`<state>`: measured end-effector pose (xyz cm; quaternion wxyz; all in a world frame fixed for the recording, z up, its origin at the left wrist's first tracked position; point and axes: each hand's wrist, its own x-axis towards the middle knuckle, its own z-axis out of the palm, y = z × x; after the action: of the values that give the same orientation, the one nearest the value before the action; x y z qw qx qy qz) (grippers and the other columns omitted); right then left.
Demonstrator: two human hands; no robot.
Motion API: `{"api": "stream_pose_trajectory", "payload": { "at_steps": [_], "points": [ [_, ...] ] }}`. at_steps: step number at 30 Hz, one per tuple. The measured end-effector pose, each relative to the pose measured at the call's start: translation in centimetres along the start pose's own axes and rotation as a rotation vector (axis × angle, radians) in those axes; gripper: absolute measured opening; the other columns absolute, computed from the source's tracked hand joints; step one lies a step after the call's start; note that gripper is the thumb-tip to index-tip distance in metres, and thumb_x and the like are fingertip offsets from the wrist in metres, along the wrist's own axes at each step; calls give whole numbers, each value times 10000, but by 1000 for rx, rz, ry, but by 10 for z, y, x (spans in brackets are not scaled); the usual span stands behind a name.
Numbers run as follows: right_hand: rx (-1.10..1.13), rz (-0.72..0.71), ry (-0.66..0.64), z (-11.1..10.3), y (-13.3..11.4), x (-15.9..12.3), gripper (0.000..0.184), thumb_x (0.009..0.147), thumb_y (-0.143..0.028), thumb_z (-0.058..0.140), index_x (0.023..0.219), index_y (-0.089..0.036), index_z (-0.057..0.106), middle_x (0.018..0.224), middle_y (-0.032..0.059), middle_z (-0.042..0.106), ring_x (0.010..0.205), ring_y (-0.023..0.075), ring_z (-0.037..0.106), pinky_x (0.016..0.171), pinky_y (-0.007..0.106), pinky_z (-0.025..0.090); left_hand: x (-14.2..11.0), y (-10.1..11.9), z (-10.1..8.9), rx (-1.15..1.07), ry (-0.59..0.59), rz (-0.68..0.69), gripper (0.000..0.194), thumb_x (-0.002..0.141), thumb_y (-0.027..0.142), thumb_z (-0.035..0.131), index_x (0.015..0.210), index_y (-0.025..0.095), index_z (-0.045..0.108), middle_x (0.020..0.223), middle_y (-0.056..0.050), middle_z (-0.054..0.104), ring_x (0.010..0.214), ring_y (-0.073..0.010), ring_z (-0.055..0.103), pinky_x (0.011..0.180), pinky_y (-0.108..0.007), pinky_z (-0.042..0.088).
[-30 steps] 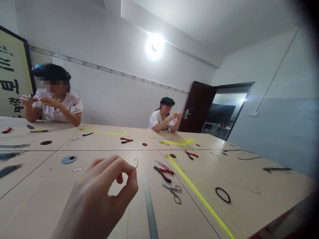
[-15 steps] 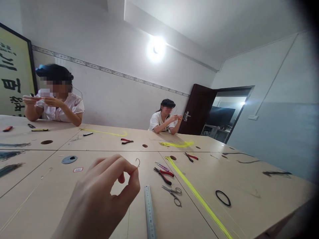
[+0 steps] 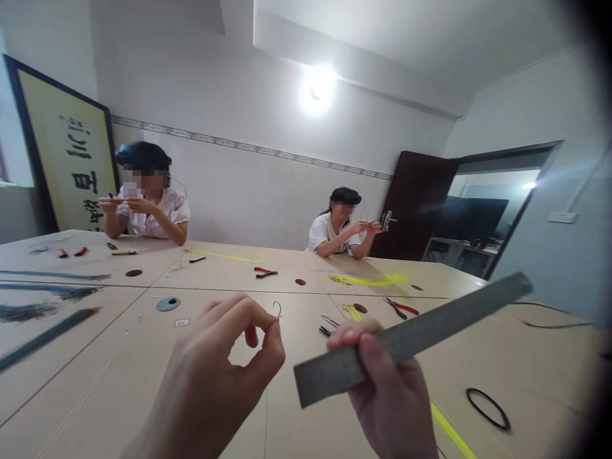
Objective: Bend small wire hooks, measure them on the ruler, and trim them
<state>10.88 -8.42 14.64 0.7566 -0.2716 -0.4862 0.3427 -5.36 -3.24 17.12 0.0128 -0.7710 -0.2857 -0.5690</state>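
Between thumb and forefinger, my left hand [image 3: 224, 363] pinches a small fish hook [image 3: 277, 311], its bend pointing up. A thin line hangs below that hand. My right hand [image 3: 392, 389] is wrapped round a metal ruler [image 3: 444, 319], raised above the table and slanting up to the right. The ruler's near end lies just right of my left fingertips, apart from the hook. Behind my right hand, pliers [image 3: 325, 331] and a purple-handled tool [image 3: 331, 320] are partly covered.
Yellow line strands [image 3: 452, 430] run along the table's [image 3: 201, 395] right part, near a black ring [image 3: 488, 409]. Red-handled pliers [image 3: 400, 308] lie farther back. Dark blue line bundles [image 3: 52, 338] are at left. Two people [image 3: 153, 213] sit across the table, hands raised.
My right hand has come into view and lifted the ruler off the table. My left hand keeps its pinch on the hook. The camera view has turned left.
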Motion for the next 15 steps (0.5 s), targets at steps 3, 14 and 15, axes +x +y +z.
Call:
{"api": "stream_pose_trajectory", "payload": {
  "at_steps": [3, 14, 15],
  "points": [
    [136, -153, 13, 18, -10, 22, 152, 828, -327, 668, 713, -228, 682, 685, -43, 681, 679, 81, 660, 638, 137, 543, 4, 0, 2, -58, -2, -72, 162, 739, 136, 522, 602, 221, 507, 560, 90, 567, 528, -60, 548, 511, -144, 428],
    [63, 171, -155, -3, 12, 25, 126, 901, -371, 559, 907, -254, 604, 481, -125, 355, 342, 36, 411, 453, 269, 570, 9, 3, 22, -260, -124, -230, 184, 724, 134, 547, 562, 220, 553, 526, 106, 588, 483, -18, 556, 497, -67, 432],
    [-12, 196, -144, -3, 12, 24, 164, 895, -406, 560, 927, -250, 601, 461, -131, 345, 324, 27, 358, 404, 222, 539, 8, 4, 24, -253, -134, -223, 187, 727, 129, 543, 563, 218, 544, 526, 108, 583, 483, -15, 551, 495, -66, 426]
  ]
}}
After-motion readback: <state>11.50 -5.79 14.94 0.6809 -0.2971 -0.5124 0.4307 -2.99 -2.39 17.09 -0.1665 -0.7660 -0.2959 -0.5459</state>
